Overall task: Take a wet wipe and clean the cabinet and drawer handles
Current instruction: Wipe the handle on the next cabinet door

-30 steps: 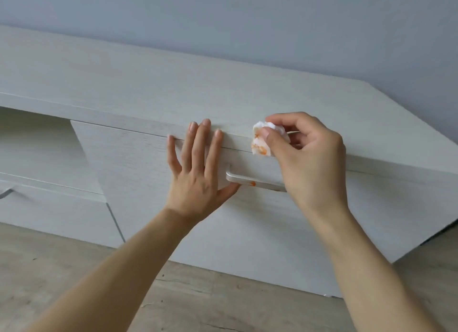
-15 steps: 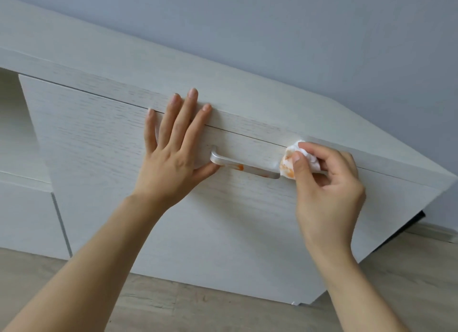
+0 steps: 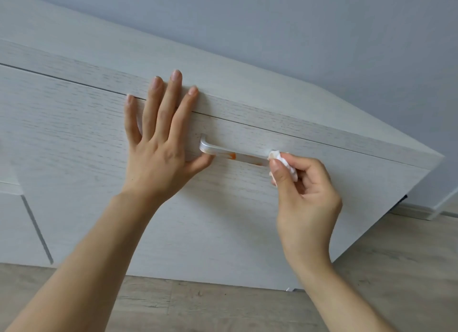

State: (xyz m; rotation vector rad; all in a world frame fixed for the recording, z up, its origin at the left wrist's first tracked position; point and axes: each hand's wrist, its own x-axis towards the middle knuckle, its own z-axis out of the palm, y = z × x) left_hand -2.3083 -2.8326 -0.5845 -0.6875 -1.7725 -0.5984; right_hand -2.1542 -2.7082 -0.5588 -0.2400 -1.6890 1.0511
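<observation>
Against the pale wood-grain cabinet front (image 3: 99,138), the left hand (image 3: 158,155) lies flat with its 4 fingers (image 3: 171,106) spread and pointing up, their tips reaching onto the edge of the cabinet top (image 3: 247,88), gripping nothing. Its thumb stretches sideways and touches the left end of the silver handle (image 3: 223,152), a straight bar fixed to the same front just below the seam under the top. Near the middle of that handle sits an orange smear (image 3: 231,155) (a faint trace of the same colour spreads a little to either side). At the right end of the handle, the right hand (image 3: 307,193) pinches a crumpled white wet wipe (image 3: 282,162) between thumb and forefinger, the other fingers curled in toward the palm. The wipe touches the handle's right end, and a tinge of orange shows on the wad. Below the handle, past the cabinet's lower edge, runs a grey wood-look floor (image 3: 396,269); above the cabinet rises a plain blue-grey wall (image 3: 322,29).
</observation>
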